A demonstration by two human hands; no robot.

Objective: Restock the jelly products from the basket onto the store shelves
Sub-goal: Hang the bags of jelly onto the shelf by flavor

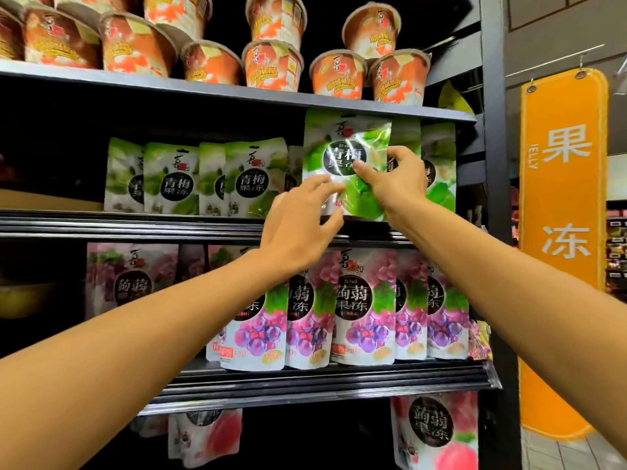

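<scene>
You are gripping a green jelly pouch [342,154] with your right hand [390,184]: the thumb is pressing on the pouch's front near its dark round label, and the fingers are curling round its right edge. Your left hand [298,228] is reaching in just below and to the left of the right hand, fingers spread and loosely curved, fingertips touching the pouch's lower left corner without closing on it. The pouch is standing upright at the front of the middle shelf [135,220], its top nearly reaching the shelf above.

To the left of your left hand, a row of matching green pouches [196,178] is standing on the same shelf. Behind your right hand, more green pouches [439,171] are showing, partly hidden.

Above both hands, orange cups [271,66] are sitting in two stacked layers on the top shelf. Below your forearms, purple grape pouches [359,307] are filling the next shelf in an overlapping row. Below these, pink pouches [437,432] are hanging or standing; which one cannot be determined.

To the right of your right arm, an orange sign [563,232] is hanging beside the shelf upright.
</scene>
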